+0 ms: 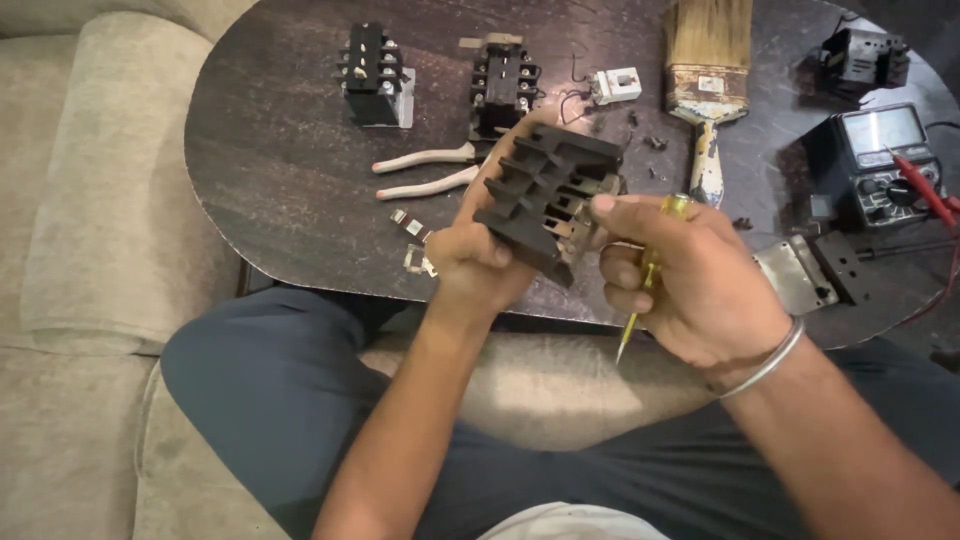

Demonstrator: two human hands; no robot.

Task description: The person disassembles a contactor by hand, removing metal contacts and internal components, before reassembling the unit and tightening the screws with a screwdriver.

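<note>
— What are the hands doing, nearest first?

— The right hand (690, 275) is curling shut around a yellow-handled screwdriver (650, 270), its thin shaft pointing down toward the lap, while the thumb and forefinger are reaching onto the side of a black ribbed plastic block (548, 195). The left hand (480, 255) is clenching that block from below, holding it tilted just above the near edge of the desk (280, 180).

— And what is lying on the desk?

— Small bright metal clips (412, 240) are sitting just beside the left hand near that edge. Further in, pliers with pale rubbery grips (425, 170) are lying flat. Toward the right edge, a grey metal bracket (800, 272) and a dark multimeter (885, 165) with red probes are resting. At the far edge, two blocky black contactors (375, 75) (503, 85), a small white switch (616, 85) and a worn, paint-crusted brush (708, 70) are lying on the dark, streaky oval top.
</note>
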